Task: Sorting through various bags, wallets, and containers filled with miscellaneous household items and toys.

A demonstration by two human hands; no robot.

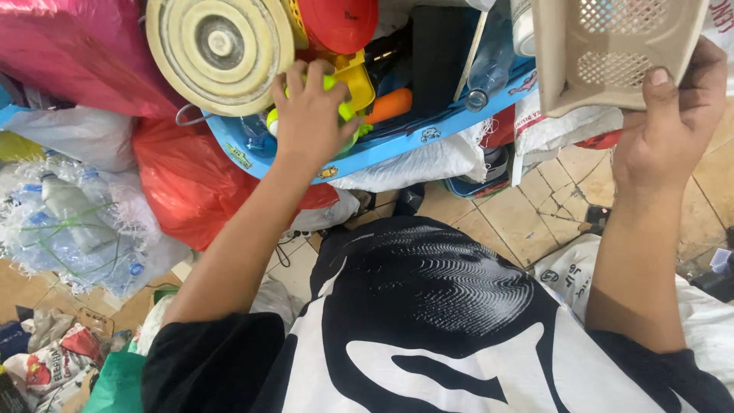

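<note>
We look down at our two hands over a heap of mixed plastic things. Our left hand [310, 115] reaches into the blue tub [397, 141] and lies on a small yellow-green plastic piece [345, 112]; the fingers are curled over it, but the palm hides the underside, so we cannot tell if the piece is really gripped or only pressed. This piece sits near the front rim of the tub, just beside an orange handle [388, 105] and touching a yellow plastic part [357, 80]. A big cream disc [220, 47] leans above it on the left, and a red round lid [339, 23] is behind. Our right hand [669, 130] is closed on the lower corner of a beige basket [612, 53] with holes, the thumb on the front face and the fingers behind, and the basket is held up in the air, tilted, to the right of the tub. To do this well, we think it is better to close the left fingers fully around the yellow-green piece before lifting, and to lift it straight up, because the cream disc seems to rest loosely and could slide down. We judge also that the basket should stay firm and level in the right hand, near to the tub. A clear bottle [489, 69] lies in the tub too, and a red bag [187, 183] hangs under the rim.
</note>
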